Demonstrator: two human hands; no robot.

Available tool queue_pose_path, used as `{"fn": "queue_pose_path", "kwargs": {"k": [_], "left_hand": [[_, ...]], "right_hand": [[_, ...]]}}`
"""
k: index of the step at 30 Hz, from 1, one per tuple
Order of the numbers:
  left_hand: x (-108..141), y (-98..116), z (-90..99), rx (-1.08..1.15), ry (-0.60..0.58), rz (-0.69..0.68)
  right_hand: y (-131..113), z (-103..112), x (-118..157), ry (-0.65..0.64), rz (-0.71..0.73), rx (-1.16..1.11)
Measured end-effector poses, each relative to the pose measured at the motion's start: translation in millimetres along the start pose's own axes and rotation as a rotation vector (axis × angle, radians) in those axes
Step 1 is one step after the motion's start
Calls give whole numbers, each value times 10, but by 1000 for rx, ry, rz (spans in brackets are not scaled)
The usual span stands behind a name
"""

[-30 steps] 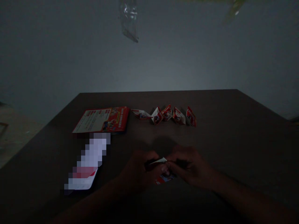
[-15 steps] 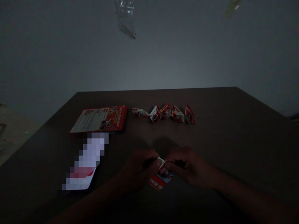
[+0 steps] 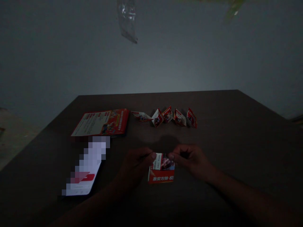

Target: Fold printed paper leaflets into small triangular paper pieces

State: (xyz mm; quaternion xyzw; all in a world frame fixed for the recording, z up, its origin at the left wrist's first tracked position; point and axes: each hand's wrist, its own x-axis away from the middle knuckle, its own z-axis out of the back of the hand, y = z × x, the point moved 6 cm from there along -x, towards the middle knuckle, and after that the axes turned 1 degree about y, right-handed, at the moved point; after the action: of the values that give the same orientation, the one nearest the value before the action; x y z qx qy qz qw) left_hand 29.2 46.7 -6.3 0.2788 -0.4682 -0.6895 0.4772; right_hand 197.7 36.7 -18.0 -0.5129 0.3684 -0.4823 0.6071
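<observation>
Between my two hands is a folded printed leaflet (image 3: 162,176), red along its lower edge with white characters, with a white flap and a picture on its upper part. My left hand (image 3: 136,165) pinches its upper left corner between thumb and fingers. At the upper right corner, my right hand (image 3: 193,162) grips the paper the same way. Beyond the hands, several folded red-and-white leaflets (image 3: 157,118) stand or lie in a row on the dark table (image 3: 227,135).
A stack of flat red-and-white leaflets (image 3: 94,124) lies at the left of the table. Nearer me rests a phone (image 3: 81,187) with a lit, partly blurred screen. A clear plastic bag (image 3: 127,22) hangs against the grey wall (image 3: 189,56) behind the table.
My hands have moved apart slightly, and the leaflet between them has turned from tilted to nearly square. More of its face and flap now shows. The row of folded leaflets stays put.
</observation>
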Motion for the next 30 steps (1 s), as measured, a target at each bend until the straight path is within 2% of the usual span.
{"fn": "queue_pose_path", "kwargs": {"k": [3, 5, 7, 11, 15, 20, 22, 26, 28, 30], "left_hand": [[-7, 25, -38, -25, -64, -2], [-15, 16, -72, -61, -102, -19], [-23, 4, -81, -140, -91, -67], [14, 103, -53, -285, -16, -331], [115, 244, -115, -494, -80, -590], [177, 307, -232, -706, -145, -786], [164, 282, -263, -754, -173, -808], [83, 183, -253, -878, -179, -738], [48, 141, -229, -931, -172, -683], [28, 117, -210, -962, -173, -639]], "right_hand": [[5, 44, -11, 40, -8, -38], [13, 53, -15, 20, -27, -49], [31, 68, -24, -5, -52, -41], [69, 148, -59, 5, -79, -16], [117, 181, -64, 5, -133, -1], [201, 60, -56, -81, -226, 70], [193, 64, -68, -28, -187, 102], [36, 146, -57, 87, 38, 321], [-60, 129, -30, 38, 149, 442], [-154, 50, 9, -79, 277, 508]]}}
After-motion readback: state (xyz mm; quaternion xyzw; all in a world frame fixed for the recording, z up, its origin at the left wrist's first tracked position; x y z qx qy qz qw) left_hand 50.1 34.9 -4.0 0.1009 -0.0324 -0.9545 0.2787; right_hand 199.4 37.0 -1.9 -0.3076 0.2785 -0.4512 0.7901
